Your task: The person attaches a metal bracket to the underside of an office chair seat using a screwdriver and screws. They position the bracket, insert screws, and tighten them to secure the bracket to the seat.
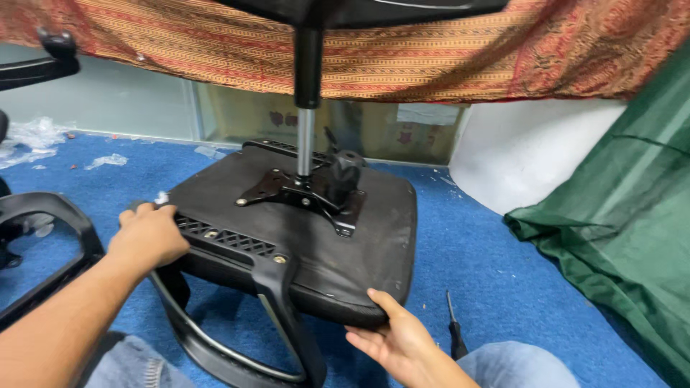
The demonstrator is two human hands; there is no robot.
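Both forearms are bare, without sleeves; the left hand (147, 233) and right hand (395, 341) wear no gloves; blue denim jeans (133, 366) cover the knees.

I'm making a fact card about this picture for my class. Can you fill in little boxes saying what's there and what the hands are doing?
Place: blue carpet floor
Main thing: black office chair seat, lying upside down
On the seat: metal mounting plate with a gas lift post sticking up
Armrest: black armrest frame fixed at the seat's near side
Left hand: gripping the seat's left edge
Right hand: holding the seat's front edge
Nearby: screwdriver on the carpet, green cloth at right
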